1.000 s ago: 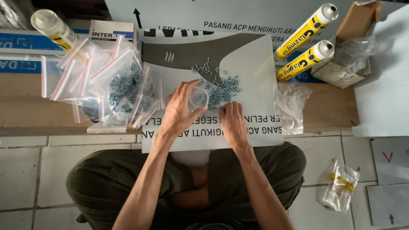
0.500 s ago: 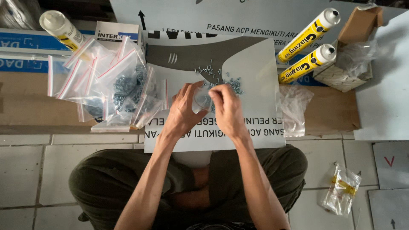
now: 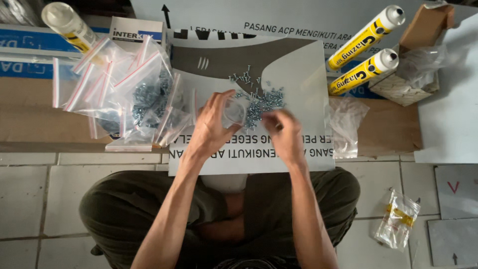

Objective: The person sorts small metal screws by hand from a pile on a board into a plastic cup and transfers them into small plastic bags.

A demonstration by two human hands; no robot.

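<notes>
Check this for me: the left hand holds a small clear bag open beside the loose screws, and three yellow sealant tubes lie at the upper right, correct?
Not quite. The head view shows two yellow sealant tubes at the upper right, not three. The rest stands: the left hand holds the small clear bag open beside the loose screws.

We are looking down at a heap of clear zip bags with red strips (image 3: 124, 94) lying at the left, several holding metal parts. Behind them a white cartridge tube (image 3: 68, 24) and a small white box (image 3: 137, 31) are resting. At the right, two yellow sealant tubes (image 3: 366, 55) are lying side by side, tilted, just beside an open cardboard box (image 3: 416, 55). A crumpled clear bag (image 3: 398, 219) is sitting on the tiled floor (image 3: 30, 199).
</notes>
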